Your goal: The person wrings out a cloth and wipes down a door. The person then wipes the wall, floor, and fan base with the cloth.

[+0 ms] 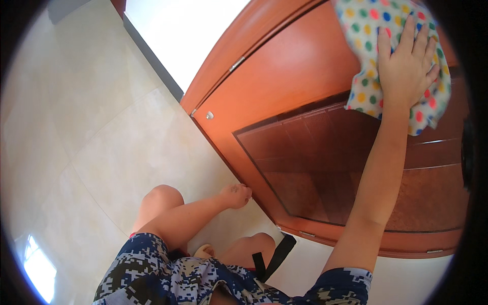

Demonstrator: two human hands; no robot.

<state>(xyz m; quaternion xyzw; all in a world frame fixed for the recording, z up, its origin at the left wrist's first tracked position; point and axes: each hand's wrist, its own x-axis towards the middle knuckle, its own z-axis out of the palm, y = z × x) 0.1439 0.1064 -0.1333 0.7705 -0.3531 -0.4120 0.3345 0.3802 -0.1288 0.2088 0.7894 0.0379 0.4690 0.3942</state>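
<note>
A polka-dot cloth (pixel 368 82) lies spread against the upper panel of a reddish-brown wooden door (pixel 297 57). My right hand (pixel 408 66) presses flat on the cloth, fingers a little apart, the arm stretched up across the door. My left hand (pixel 237 195) is curled at the door's edge, low down near the floor; whether its fingers grip that edge cannot be told. A darker recessed panel (pixel 324 152) with a glossy surface fills the middle of the door.
Pale floor tiles (pixel 106 152) spread out at the left. Hinges (pixel 236 64) and a small round metal fitting (pixel 209 115) sit along the door. A white wall (pixel 171 34) with a grey skirting (pixel 152 57) stands beyond. My bent knees (pixel 162 196) are close to the door.
</note>
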